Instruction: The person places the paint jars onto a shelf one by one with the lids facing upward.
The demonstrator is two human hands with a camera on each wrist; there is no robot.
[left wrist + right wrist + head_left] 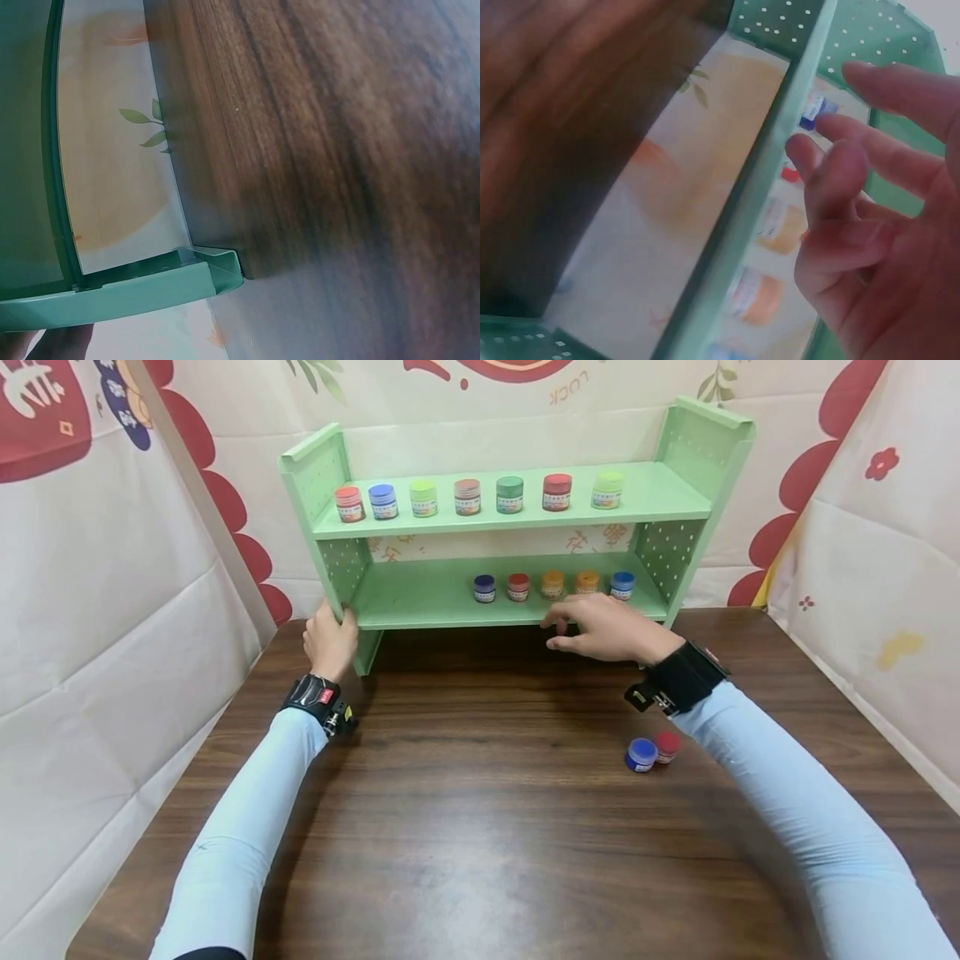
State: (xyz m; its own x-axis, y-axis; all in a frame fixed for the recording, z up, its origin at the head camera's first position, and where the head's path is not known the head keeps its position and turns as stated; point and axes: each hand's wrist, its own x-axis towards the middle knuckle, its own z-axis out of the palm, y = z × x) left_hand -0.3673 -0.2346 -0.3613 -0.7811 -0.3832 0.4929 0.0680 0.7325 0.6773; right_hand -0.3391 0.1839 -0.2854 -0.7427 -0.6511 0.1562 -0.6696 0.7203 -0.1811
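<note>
A light green two-tier shelf point(420, 602) with perforated side panels stands on the wooden table. At its lower left side, my left hand point(330, 642) grips the side panel's front edge; in the left wrist view, its fingers point(64, 343) show only partly below the green panel. My right hand point(603, 628) is in front of the lower tier, its fingers loosely bent and holding nothing. Close behind it are orange paint jars point(587, 581) and a blue paint jar point(622, 583). Further left on that tier sit a red jar point(517, 587) and a dark purple jar point(484, 588).
Several paint jars with coloured lids, such as a dark green jar point(509, 495), line the upper tier. Below my right wrist, a blue jar point(641, 756) and a red jar point(666, 747) stand together on the table point(450, 810). Printed cloth point(135, 610) hangs around the table.
</note>
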